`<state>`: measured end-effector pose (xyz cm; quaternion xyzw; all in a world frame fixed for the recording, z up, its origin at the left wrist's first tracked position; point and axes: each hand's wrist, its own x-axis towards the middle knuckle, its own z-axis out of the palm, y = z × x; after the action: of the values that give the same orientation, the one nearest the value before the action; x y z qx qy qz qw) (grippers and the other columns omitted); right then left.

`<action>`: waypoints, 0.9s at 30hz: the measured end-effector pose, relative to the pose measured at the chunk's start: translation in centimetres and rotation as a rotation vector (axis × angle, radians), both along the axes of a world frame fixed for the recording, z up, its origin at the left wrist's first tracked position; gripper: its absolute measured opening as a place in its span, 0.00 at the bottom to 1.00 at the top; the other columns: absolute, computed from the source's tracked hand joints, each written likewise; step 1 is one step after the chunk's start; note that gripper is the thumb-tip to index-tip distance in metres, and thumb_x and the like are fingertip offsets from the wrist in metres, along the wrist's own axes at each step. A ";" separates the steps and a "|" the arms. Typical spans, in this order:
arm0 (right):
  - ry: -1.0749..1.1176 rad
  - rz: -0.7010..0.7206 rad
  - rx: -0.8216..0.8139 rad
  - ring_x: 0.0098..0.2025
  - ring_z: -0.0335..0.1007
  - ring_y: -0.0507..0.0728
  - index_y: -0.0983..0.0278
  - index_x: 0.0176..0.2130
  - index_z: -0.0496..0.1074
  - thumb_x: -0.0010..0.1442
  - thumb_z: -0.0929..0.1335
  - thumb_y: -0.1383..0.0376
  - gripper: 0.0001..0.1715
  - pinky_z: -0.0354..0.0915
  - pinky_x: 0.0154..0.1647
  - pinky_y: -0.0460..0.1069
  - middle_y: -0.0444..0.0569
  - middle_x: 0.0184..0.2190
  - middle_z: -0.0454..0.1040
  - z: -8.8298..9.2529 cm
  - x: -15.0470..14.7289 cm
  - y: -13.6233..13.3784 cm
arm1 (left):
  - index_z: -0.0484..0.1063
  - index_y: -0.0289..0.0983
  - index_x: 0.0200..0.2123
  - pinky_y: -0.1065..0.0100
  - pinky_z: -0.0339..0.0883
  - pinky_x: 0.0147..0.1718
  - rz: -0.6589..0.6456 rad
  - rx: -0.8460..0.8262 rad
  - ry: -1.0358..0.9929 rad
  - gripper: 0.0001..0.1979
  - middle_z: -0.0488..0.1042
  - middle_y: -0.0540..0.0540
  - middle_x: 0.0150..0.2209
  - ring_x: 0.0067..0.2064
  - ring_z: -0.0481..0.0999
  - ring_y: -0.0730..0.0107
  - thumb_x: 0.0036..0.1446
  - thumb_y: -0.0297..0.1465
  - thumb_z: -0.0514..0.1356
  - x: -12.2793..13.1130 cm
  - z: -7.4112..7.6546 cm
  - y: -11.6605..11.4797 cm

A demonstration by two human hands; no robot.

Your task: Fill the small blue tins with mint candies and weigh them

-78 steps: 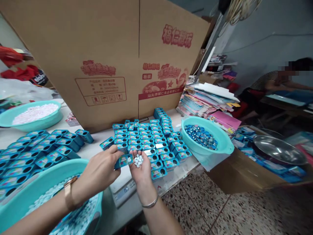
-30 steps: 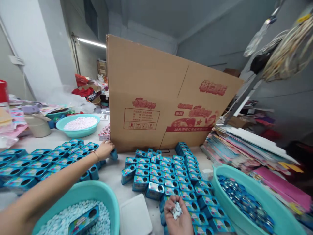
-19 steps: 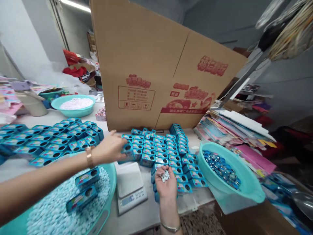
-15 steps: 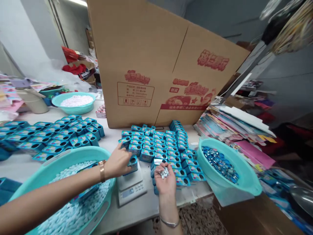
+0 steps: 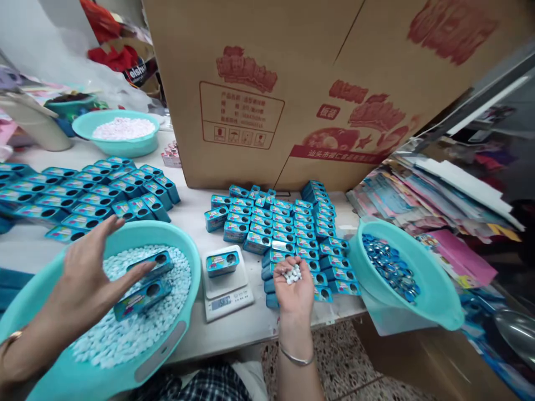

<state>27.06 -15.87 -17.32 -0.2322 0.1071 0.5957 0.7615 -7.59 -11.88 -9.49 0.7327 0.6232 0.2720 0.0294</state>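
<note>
White table [image 5: 189, 214], blue boxes [image 5: 283, 228], speckled floor [image 5: 330, 359]

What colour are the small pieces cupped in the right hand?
The small pieces in the right hand look white, seen best in the head view.

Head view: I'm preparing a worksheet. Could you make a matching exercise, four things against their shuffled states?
1. Left hand
2. Right hand
3. White digital scale
4. Brown cardboard carton

A. bears a blue rectangular box
B. printed in red
C. open over the turquoise plastic basin of pale-blue pellets
D. cups small white pellets

Right pairs: 1-C, 2-D, 3-A, 4-B
</note>
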 end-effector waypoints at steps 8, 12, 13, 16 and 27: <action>-0.102 0.058 -0.052 0.26 0.62 0.47 0.61 0.33 0.64 0.58 0.66 0.61 0.06 0.63 0.29 0.45 0.38 0.26 0.64 1.0 -3.1 3.5 | 0.49 0.49 0.63 0.38 0.53 0.58 -0.103 -0.131 0.002 0.35 0.63 0.41 0.60 0.64 0.57 0.43 0.55 0.51 0.53 0.8 -4.5 -1.2; -0.178 0.100 -0.063 0.24 0.60 0.46 0.61 0.34 0.63 0.58 0.66 0.61 0.07 0.60 0.25 0.43 0.37 0.25 0.63 1.5 -4.5 4.6 | 0.44 0.48 0.66 0.34 0.41 0.61 -0.279 -0.147 0.094 0.37 0.60 0.41 0.63 0.67 0.50 0.45 0.57 0.47 0.55 2.9 -5.4 -0.9; -0.187 0.109 -0.050 0.23 0.58 0.45 0.61 0.34 0.63 0.58 0.65 0.61 0.07 0.59 0.24 0.43 0.36 0.24 0.62 1.6 -4.8 4.8 | 0.43 0.47 0.66 0.34 0.40 0.61 -0.325 -0.149 0.113 0.38 0.60 0.40 0.63 0.67 0.50 0.45 0.57 0.47 0.55 3.3 -5.4 -0.8; -0.179 0.113 0.006 0.19 0.52 0.44 0.61 0.33 0.62 0.59 0.65 0.62 0.06 0.54 0.20 0.41 0.35 0.22 0.58 2.0 -5.6 5.2 | 0.44 0.46 0.66 0.33 0.39 0.60 -0.449 -0.160 0.144 0.39 0.61 0.40 0.63 0.67 0.50 0.44 0.56 0.46 0.58 4.9 -5.0 -0.2; 0.023 0.136 -0.015 0.34 0.73 0.50 0.61 0.31 0.64 0.62 0.62 0.63 0.08 0.69 0.47 0.53 0.39 0.23 0.69 3.2 -7.5 4.8 | 0.73 0.43 0.43 0.34 0.37 0.59 -0.662 0.110 0.128 0.10 0.75 0.46 0.37 0.50 0.68 0.56 0.62 0.31 0.53 13.1 -0.6 1.9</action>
<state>19.52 -11.02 -14.15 -0.2375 0.1043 0.6479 0.7162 5.50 -9.97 -10.05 0.9112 0.3365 0.2345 0.0376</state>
